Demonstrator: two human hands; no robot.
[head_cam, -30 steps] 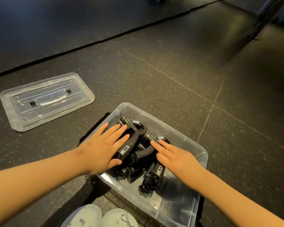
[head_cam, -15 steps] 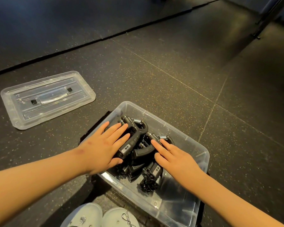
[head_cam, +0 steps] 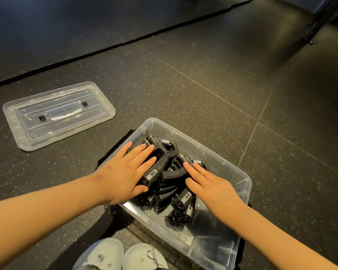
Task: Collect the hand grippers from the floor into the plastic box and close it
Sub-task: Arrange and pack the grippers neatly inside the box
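Note:
A clear plastic box (head_cam: 240, 184) stands open on the dark floor in front of me. Several black hand grippers (head_cam: 164, 184) with steel springs lie piled inside it. My left hand (head_cam: 129, 170) lies flat, fingers straight, pressing on the topmost hand gripper (head_cam: 160, 151). My right hand (head_cam: 209, 184) rests with straight fingers on another hand gripper (head_cam: 181, 158) to the right. The clear lid (head_cam: 57, 114) lies on the floor to the left, apart from the box.
Two pale clog shoes (head_cam: 121, 254) show at the bottom edge, just before the box. The dark speckled floor (head_cam: 203, 84) has a raised seam running across the back. A dark stand foot (head_cam: 308, 39) sits far right.
Both hands stay flat on the pile, barely shifted. The view has tilted slightly, so lid and box sit a little lower in frame.

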